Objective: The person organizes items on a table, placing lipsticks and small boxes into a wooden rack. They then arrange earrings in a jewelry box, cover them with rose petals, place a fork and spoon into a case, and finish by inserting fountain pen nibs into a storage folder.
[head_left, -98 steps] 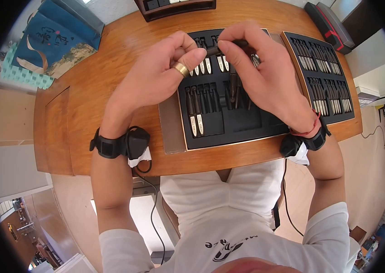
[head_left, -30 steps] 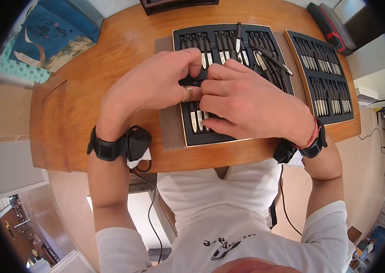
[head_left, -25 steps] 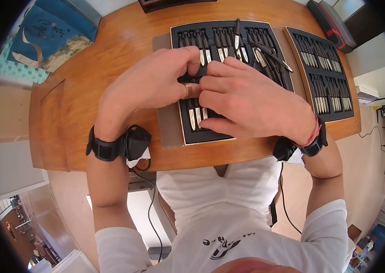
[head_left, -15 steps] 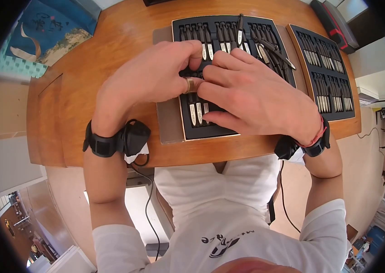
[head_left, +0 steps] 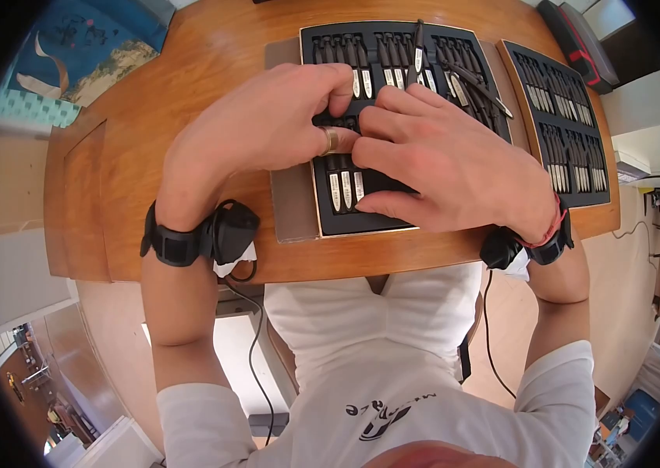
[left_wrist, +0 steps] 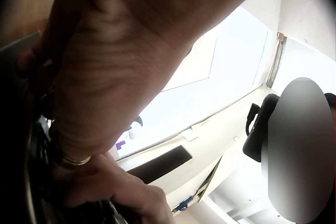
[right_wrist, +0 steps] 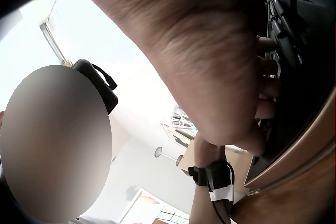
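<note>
In the head view, the open black tray (head_left: 373, 226) holds rows of slim dark pen-like pieces (head_left: 386, 51) with white labelled tips. My left hand (head_left: 267, 117), with a gold ring (head_left: 332, 140), bends over the lower left compartment, its thumb meeting the right fingers. My right hand (head_left: 447, 156) lies over the tray beside it, fingers bent down, thumb near the tip of the third pen-like piece (head_left: 359, 186) in that row. The wrist views show fingers down at the tray surface. Whether either hand pinches a piece, I cannot tell; the fingertips are hidden.
Several pen-like pieces (head_left: 480, 93) lie loose across the tray's right side. A second filled tray (head_left: 508, 62) stands to the right, with a dark case (head_left: 576, 47) behind. A blue gift bag (head_left: 80, 39) is at the back left of the wooden table (head_left: 150, 125).
Both hands, earlier raised together with a dark pen-like piece over the upper tray, are lower at the lower left compartment. A third white tip shows there. Over the last second they barely move.
</note>
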The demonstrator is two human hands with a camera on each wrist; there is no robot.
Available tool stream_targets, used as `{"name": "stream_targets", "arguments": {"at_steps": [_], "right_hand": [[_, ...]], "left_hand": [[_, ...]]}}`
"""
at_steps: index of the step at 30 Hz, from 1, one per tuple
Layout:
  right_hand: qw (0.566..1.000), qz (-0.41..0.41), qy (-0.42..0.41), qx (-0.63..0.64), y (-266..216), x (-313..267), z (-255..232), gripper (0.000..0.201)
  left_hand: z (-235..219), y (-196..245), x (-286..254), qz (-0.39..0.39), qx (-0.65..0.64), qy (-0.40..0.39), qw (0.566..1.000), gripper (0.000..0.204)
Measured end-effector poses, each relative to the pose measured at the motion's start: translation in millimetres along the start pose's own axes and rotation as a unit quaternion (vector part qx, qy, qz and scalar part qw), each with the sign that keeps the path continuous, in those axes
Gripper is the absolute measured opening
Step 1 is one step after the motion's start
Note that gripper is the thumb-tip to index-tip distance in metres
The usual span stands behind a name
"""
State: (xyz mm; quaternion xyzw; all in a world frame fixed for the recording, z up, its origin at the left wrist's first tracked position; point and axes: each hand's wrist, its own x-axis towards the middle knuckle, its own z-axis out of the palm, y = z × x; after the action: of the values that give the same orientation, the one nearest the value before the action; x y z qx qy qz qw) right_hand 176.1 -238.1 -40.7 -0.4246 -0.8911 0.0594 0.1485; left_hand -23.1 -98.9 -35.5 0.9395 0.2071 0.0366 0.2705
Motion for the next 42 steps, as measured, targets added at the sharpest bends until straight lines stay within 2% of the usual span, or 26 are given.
{"name": "stream_targets", "arguments": {"at_steps": [8, 16, 18, 19, 21, 22, 26, 28, 31, 34, 37, 42], "right_hand": [[1.000, 0.001, 0.016, -0.024, -6.4, 0.7, 2.0, 0.035], [0.999, -0.014, 0.036, 0.001, 4.5, 0.6, -1.9, 0.029], [0.992, 0.014, 0.122, -0.004, 10.6, 3.6, -9.6, 0.018], [0.993, 0.013, 0.119, -0.003, 15.3, 3.3, -10.8, 0.018], [0.960, 0.115, 0.234, -0.102, 22.6, 1.7, -13.5, 0.013], [0.954, 0.163, 0.233, -0.097, 20.7, 2.1, -17.1, 0.012], [0.946, 0.187, 0.226, -0.141, 38.5, -5.6, -9.9, 0.020], [0.948, 0.240, 0.165, -0.130, 36.7, -5.9, -6.4, 0.023], [0.945, 0.263, 0.149, -0.129, 30.4, -4.2, -3.3, 0.028], [0.945, 0.282, 0.120, -0.113, 22.9, -1.9, -7.1, 0.033], [0.947, 0.253, 0.131, -0.151, 21.7, -2.8, 1.4, 0.035], [0.946, 0.265, 0.106, -0.154, 20.4, -2.5, 3.1, 0.030]], "left_hand": [[1.5, -2.8, -1.0, 0.028, 0.007, 0.015, 0.999, 0.031], [-2.2, 1.2, 0.1, -0.012, 0.006, -0.024, 1.000, 0.033], [-1.2, 2.5, 0.2, -0.009, 0.004, -0.019, 1.000, 0.035], [-0.5, 3.8, -0.4, -0.006, 0.004, -0.015, 1.000, 0.038], [0.8, 8.7, -3.4, -0.011, 0.026, -0.011, 1.000, 0.040], [1.4, 10.8, -4.9, -0.015, 0.050, -0.007, 0.999, 0.043], [3.2, 13.9, -7.2, -0.017, 0.046, 0.000, 0.999, 0.041], [2.6, 12.9, -7.1, -0.017, 0.043, -0.003, 0.999, 0.040], [4.2, 7.5, -7.7, 0.016, 0.038, 0.017, 0.999, 0.037], [-3.1, 11.5, -7.6, -0.010, -0.010, -0.016, 1.000, 0.034], [-0.9, 7.3, -6.3, -0.003, -0.041, -0.007, 0.999, 0.030], [0.4, 9.0, -4.7, -0.007, -0.031, -0.001, 0.999, 0.025]]}}
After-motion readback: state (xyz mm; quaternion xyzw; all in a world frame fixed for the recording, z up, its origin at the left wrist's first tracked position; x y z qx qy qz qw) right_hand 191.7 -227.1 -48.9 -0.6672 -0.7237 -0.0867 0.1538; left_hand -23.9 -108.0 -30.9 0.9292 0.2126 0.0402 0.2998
